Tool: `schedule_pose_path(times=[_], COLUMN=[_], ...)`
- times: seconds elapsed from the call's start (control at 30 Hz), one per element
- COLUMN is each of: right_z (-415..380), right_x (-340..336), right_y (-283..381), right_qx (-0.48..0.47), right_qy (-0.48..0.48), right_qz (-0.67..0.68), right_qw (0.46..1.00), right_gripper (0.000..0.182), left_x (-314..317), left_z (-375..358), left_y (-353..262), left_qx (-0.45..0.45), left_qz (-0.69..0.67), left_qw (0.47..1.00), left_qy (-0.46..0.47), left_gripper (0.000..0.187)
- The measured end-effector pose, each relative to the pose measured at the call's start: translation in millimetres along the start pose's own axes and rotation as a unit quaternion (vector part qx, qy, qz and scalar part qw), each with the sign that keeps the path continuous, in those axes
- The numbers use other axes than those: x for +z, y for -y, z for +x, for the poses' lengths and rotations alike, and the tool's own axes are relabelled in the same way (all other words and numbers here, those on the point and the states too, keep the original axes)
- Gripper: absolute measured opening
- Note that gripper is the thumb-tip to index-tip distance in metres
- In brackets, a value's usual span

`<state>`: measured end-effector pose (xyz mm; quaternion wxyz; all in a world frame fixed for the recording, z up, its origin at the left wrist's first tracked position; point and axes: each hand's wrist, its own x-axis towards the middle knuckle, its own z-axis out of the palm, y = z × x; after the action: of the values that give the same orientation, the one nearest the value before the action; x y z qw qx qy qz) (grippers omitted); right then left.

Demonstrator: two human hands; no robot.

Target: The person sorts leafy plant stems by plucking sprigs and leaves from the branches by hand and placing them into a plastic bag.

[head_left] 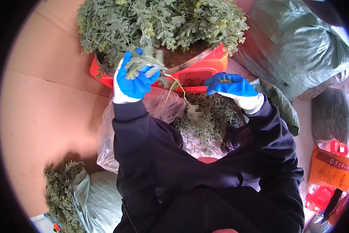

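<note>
Blue rubber coats the palms of both my gloves, with white knit cuffs showing above dark sleeves. My left hand [132, 79] has its grip clamped on a bunch of grey-green sprigs [145, 62], feathery and dry-looking, raised just in front of the orange crate [205, 66] so the loose stems hang free; one pale stem [177, 87] trails down from the bunch toward my lap. My right hand [232, 87] hovers just beside the crate's near edge, fingers curled together over something small; I cannot tell whether they pinch a stem or nothing. The crate is hard plastic, heaped with leafy green cuttings [163, 23] that spill over its rim. Below the crate, between my arms, a clear crinkled plastic bag [159, 105] lies open with wiry stripped twigs [209, 120] piled in it, likely kept close to catch what falls. Right of the crate slump woven green sacks [295, 46]; left of it is smooth brown cardboard [46, 101].
</note>
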<state>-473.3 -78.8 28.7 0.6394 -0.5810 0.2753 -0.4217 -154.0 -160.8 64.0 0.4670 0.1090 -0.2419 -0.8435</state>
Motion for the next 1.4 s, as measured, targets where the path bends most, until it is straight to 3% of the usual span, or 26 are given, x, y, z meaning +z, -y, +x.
schedule_pose_path(times=[0.03, 0.07, 0.17, 0.2, 0.23, 0.3, 0.37, 0.47, 0.53, 0.67, 0.8, 0.83, 0.9, 1.03, 1.13, 1.17, 1.23, 1.27, 1.37, 1.4], right_z=[1.3, 2.0, 7.0, 6.3, 8.8, 11.2, 15.2, 12.7, 11.9, 1.3, -4.3, -6.0, -1.3, -3.4, -5.4, -5.4, -5.2, -5.8, -7.6, -6.5], right_x=[1.1, 5.0, 18.2, 25.0, 30.3, 45.7, 60.1, 61.5, 62.7, 55.2, 50.6, 55.1, 49.1, 37.5, 35.7, 34.6, 33.6, 33.5, 39.0, 39.8], right_y=[-2.4, -2.3, -15.6, -21.5, -27.3, -29.8, -40.9, -49.0, -30.6, -30.5, -21.0, -15.0, -22.2, -23.0, -12.7, -15.8, -24.1, -26.8, -9.5, -4.6], right_qx=[-0.018, 0.049, 0.075, 0.081, 0.090, 0.151, 0.104, 0.112, 0.134, 0.023, 0.061, 0.103, -0.053, 0.011, -0.088, -0.105, -0.137, -0.148, -0.190, -0.243], right_qy=[-0.006, -0.036, -0.117, -0.126, -0.110, -0.078, -0.051, 0.016, 0.072, 0.126, 0.072, -0.012, -0.072, -0.092, -0.033, -0.022, -0.003, -0.004, -0.062, -0.072], right_qz=[-0.038, -0.004, -0.068, 0.012, -0.004, 0.101, 0.224, 0.226, 0.272, 0.173, 0.146, 0.188, 0.014, -0.008, -0.106, -0.168, -0.287, -0.330, -0.491, -0.539], right_qw=[0.999, 0.998, 0.988, 0.989, 0.990, 0.980, 0.968, 0.968, 0.950, 0.977, 0.985, 0.977, 0.996, 0.996, 0.990, 0.980, 0.948, 0.932, 0.848, 0.803], right_gripper=[0.025, 0.025, 0.034, 0.044, 0.052, 0.057, 0.063, 0.068, 0.060, 0.033, 0.026, 0.021, 0.013, 0.012, 0.015, 0.017, 0.022, 0.027, 0.029, 0.030], left_x=[10.9, 4.4, 1.8, 14.1, 24.9, 26.6, 30.1, 27.7, 30.1, 25.8, 6.8, 17.3, -13.3, -8.0, 22.1, 15.3, 20.5, 24.7, 1.9, 4.4], left_z=[-0.1, 3.8, 1.1, 2.9, 5.0, 2.2, 2.3, 3.3, 0.5, 7.4, 9.2, 12.7, 19.4, 10.8, 2.3, 1.8, 4.1, -0.4, 0.5, -0.9], left_y=[5.5, 10.3, 27.2, 30.5, 31.3, 35.6, 39.9, 44.1, 46.5, 41.6, 34.0, 33.3, 26.2, 25.7, 28.1, 24.2, 17.7, 23.5, 18.1, 17.3], left_qx=[-0.011, -0.019, 0.040, 0.034, 0.034, 0.034, 0.023, -0.019, -0.020, -0.045, -0.009, -0.040, -0.082, -0.031, 0.026, 0.015, -0.007, 0.048, 0.086, 0.058], left_qz=[0.014, 0.001, -0.025, -0.021, -0.022, -0.065, -0.042, -0.044, -0.032, -0.048, 0.025, 0.031, 0.038, 0.135, 0.122, 0.103, 0.064, 0.127, 0.121, 0.119], left_qw=[1.000, 1.000, 0.996, 0.985, 0.976, 0.974, 0.975, 0.968, 0.978, 0.977, 0.999, 0.998, 0.996, 0.986, 0.981, 0.988, 0.997, 0.972, 0.976, 0.983], left_qy=[-0.014, 0.021, 0.071, 0.169, 0.215, 0.213, 0.219, 0.246, 0.205, 0.203, 0.028, -0.043, 0.009, -0.097, -0.148, -0.111, -0.036, -0.193, -0.162, -0.126], left_gripper=[0.034, 0.036, 0.037, 0.037, 0.037, 0.034, 0.032, 0.032, 0.033, 0.034, 0.033, 0.034, 0.035, 0.034, 0.033, 0.032, 0.032, 0.031, 0.030, 0.030])
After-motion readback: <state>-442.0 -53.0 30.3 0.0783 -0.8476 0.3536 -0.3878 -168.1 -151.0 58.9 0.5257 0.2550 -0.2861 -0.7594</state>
